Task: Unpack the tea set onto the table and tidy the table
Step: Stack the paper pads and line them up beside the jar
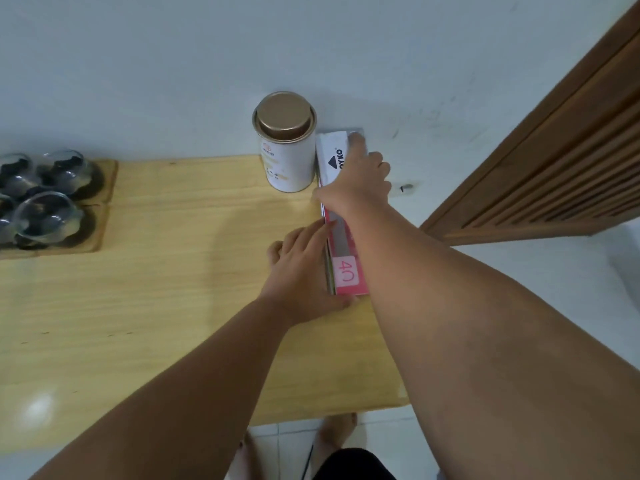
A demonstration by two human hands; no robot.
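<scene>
Viewpoint: I am looking down from the head camera at a pale wooden tabletop [166, 289] set against a white wall, with both bare arms reaching forward.

Long box: a narrow pink and white box [341, 216] lies along the right edge of the tabletop, its length running away from me. The near end shows "40" in pink; the far end shows part of a dark printed brand name.

Right hand: my right hand [360, 183] lies on top of the far half of the long box, palm down, with the fingers running over its far end and right side. The grip is a loose, mostly flat press; I cannot tell whether the fingers curl underneath.

Left hand: my left hand [304, 268] rests on the tabletop against the left side of the box's near half, fingers extended along its edge, thumb near the closest corner. It is flat and holds nothing closed.

Tin: a white cylindrical tin [285, 147] with a gold lid stands upright at the back edge, just left of the box's far end, close to or touching it.

Tea set: at the far left, clear glass cups [52, 199] sit upturned in a group on a wooden tray [104, 188], well apart from my hands.

Surroundings: a slatted wooden door [554, 161] stands at the right. Bare feet [336, 431] show on the white tiled floor below the near edge.
</scene>
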